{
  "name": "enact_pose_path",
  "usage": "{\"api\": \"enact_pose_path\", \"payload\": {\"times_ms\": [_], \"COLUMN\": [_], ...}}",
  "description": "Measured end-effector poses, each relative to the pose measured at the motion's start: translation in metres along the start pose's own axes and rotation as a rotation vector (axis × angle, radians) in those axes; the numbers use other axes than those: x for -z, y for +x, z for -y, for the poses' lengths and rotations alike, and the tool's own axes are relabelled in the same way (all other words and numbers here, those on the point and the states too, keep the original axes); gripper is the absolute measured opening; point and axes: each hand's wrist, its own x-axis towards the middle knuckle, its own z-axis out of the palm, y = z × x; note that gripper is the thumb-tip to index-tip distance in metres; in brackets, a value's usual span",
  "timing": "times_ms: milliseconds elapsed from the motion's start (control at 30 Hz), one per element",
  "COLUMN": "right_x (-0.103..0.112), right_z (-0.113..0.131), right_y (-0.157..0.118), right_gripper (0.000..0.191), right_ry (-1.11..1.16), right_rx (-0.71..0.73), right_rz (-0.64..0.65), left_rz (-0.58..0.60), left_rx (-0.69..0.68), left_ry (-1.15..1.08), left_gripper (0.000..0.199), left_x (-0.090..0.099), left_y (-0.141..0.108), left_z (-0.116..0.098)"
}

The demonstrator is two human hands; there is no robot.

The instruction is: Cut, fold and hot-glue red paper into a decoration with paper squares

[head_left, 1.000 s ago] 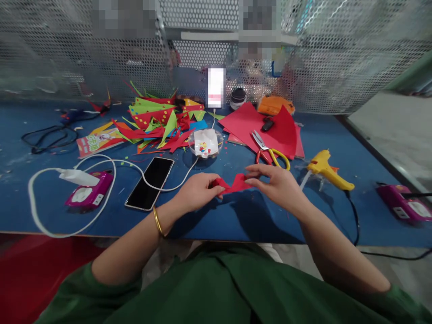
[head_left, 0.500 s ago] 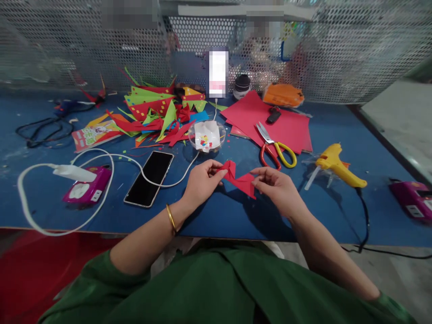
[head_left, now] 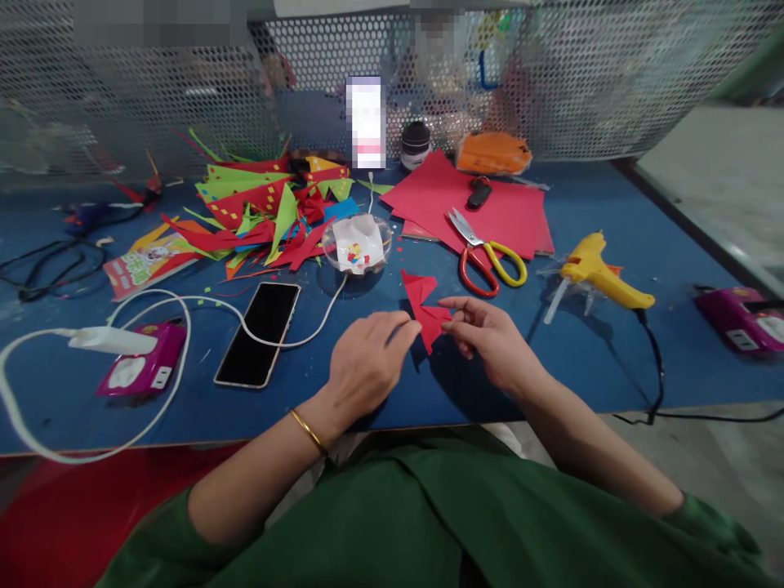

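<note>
A piece of folded red paper [head_left: 422,304], with pointed corners and a notch on its right side, is held just above the blue table. My right hand [head_left: 487,336] pinches its right edge between thumb and fingers. At the lower left edge, the thumb and fingertips of my left hand [head_left: 371,358] are closed against the paper; the exact contact is partly hidden behind them. Beyond the paper, scissors [head_left: 487,255] with one red and one yellow handle lie with their blades apart. A clear bowl [head_left: 387,249] lined with white paper holds small coloured bits.
A yellow glue gun [head_left: 603,273] lies at right, its black cord trailing off the edge. Red sheets [head_left: 514,220] bear a key fob [head_left: 478,193]. Coloured paper pieces [head_left: 245,200] pile up at back left. A dark-screened phone [head_left: 254,347] lies under a white cable.
The folded red paper has turned from lying crosswise to standing more upright. My left hand has shifted from its upper left end to its lower left edge. The whole view has shifted slightly.
</note>
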Motion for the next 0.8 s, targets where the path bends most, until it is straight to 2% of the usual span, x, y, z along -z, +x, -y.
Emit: {"api": "enact_pose_path", "payload": {"times_ms": [167,267,433,533,600,700,800], "right_x": [-0.005,-0.006,-0.005,-0.002,0.004,0.014,0.018], "right_z": [-0.003,-0.007,-0.011,-0.013,-0.015,-0.019,-0.024], "right_y": [-0.001,-0.003,0.0,-0.002,-0.007,-0.02,-0.026], "right_gripper": [0.045,0.044,0.043,0.043,0.04,0.029,0.016], "right_ry": [0.022,0.026,0.026,-0.061,-0.261,-0.737,-1.078], "right_rx": [0.038,0.043,0.018,0.022,0.124,0.473,0.789], "right_rz": [-0.011,-0.021,-0.017,0.026,0.007,-0.1,-0.084], "left_rz": [0.022,0.033,0.049,0.066,0.074,0.086,0.12], "left_rx": [-0.177,-0.253,-0.284,-0.272,-0.229,-0.14,-0.095], "left_ry": [0.117,0.168,0.175,0.136,0.094,0.024,-0.017], "left_gripper": [0.01,0.014,0.019,0.022,0.02,0.014,0.014], "left_x": [-0.005,-0.006,-0.006,-0.009,-0.01,-0.011,-0.01], "left_y": [0.001,0.002,0.002,0.001,-0.001,-0.003,-0.006], "left_z": [-0.003,-0.001,0.002,0.004,0.003,0.001,-0.003]}}
